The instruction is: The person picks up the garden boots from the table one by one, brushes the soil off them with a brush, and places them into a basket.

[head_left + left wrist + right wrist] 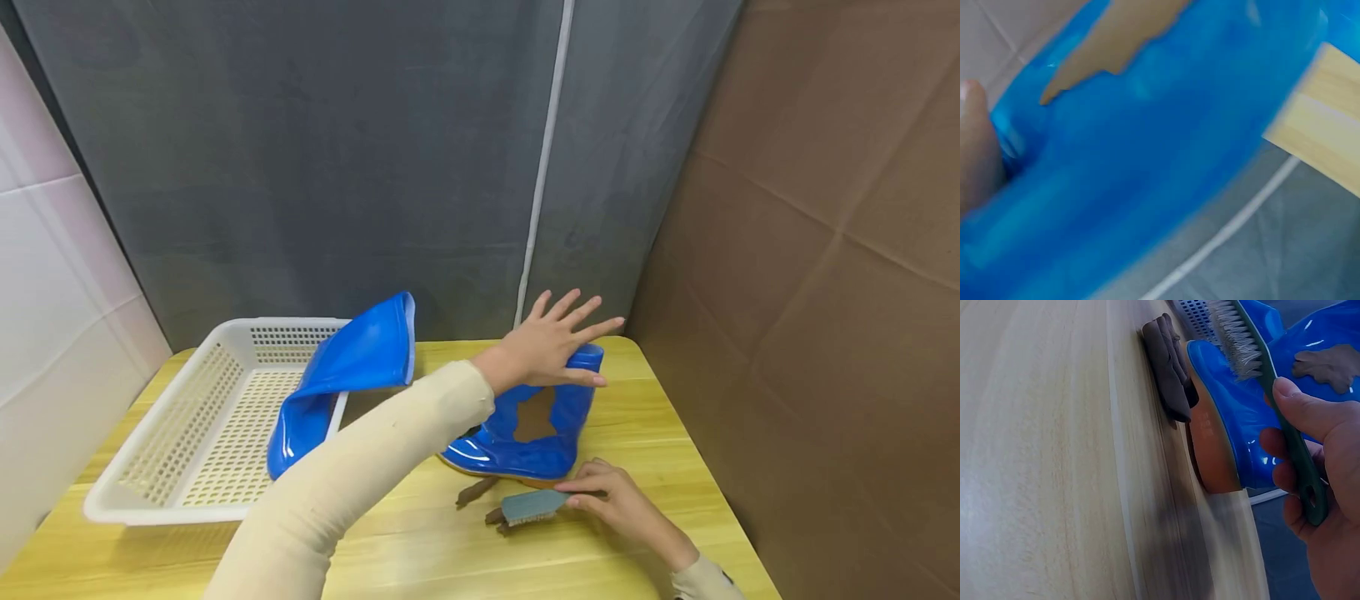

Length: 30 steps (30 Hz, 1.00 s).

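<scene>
A blue rubber boot (525,446) stands upright on the table, a brown patch (535,416) on the side of its shaft. With fingers straight and spread, my left hand (546,346) is at the boot's top opening; whether it touches the rim I cannot tell. The left wrist view is blurred, with the boot filling most of it. My right hand (611,500) grips the handle of a green scrub brush (1275,394), its pale bristles facing down in the head view. Just in front of the boot lie brown lumps (1166,369), partly under the brush in the head view.
A white plastic basket (157,508) stands on the left of the wooden table (420,550). Another blue boot (352,354) leans over its right rim, the shaft sticking out. A grey cloth wall (337,150) closes the back and a brown one (825,275) the right side.
</scene>
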Tool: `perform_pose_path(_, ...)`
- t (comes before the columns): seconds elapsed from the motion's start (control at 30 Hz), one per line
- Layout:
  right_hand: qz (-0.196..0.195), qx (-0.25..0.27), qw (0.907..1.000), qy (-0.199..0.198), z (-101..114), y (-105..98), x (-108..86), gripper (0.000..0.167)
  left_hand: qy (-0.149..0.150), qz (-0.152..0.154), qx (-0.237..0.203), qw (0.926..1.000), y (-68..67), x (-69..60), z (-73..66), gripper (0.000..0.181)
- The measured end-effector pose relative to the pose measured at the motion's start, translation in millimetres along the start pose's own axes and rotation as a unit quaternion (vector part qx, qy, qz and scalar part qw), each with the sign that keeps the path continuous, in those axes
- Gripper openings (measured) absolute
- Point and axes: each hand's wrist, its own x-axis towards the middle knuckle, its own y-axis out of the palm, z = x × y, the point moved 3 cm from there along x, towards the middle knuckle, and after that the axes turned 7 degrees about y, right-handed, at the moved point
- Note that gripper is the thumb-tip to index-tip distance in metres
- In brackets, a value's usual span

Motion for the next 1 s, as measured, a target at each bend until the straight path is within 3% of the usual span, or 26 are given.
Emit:
perform_pose_path(0.17,-0.009,-0.015,0.9998,-0.014,0,0,-0.8,0.026,0.082,-0.045,-0.023,0.9954,1.9,-6.7,9.2,0.086)
perform_pose_path(0.3,-0.013,-0.023,0.9995,-0.016,-2,0,-1.8,0.026,0.161,-0.057,-0.021,0.9850,-1.1,-12.8,8.8,0.083)
perform_pose_path(0.4,-0.013,-0.026,0.9995,-0.010,-3,0,-2.6,0.026,0.192,-0.060,-0.003,0.9795,-2.1,-15.1,9.6,0.078)
perform_pose_path(0.63,-0.009,-0.022,0.9997,-0.009,-5,0,-4.3,0.026,0.179,-0.054,0.040,0.9816,4.2,-14.5,20.3,0.064)
perform_pose_path(0.8,-0.011,-0.021,0.9997,-0.007,-6,1,-5.1,0.026,0.165,-0.050,0.029,0.9846,8.3,-12.9,25.9,0.059)
perform_pose_path(1.0,-0.010,-0.019,0.9998,0.001,-6,1,-5.5,0.027,0.169,-0.055,0.027,0.9837,6.6,-8.7,24.4,0.055)
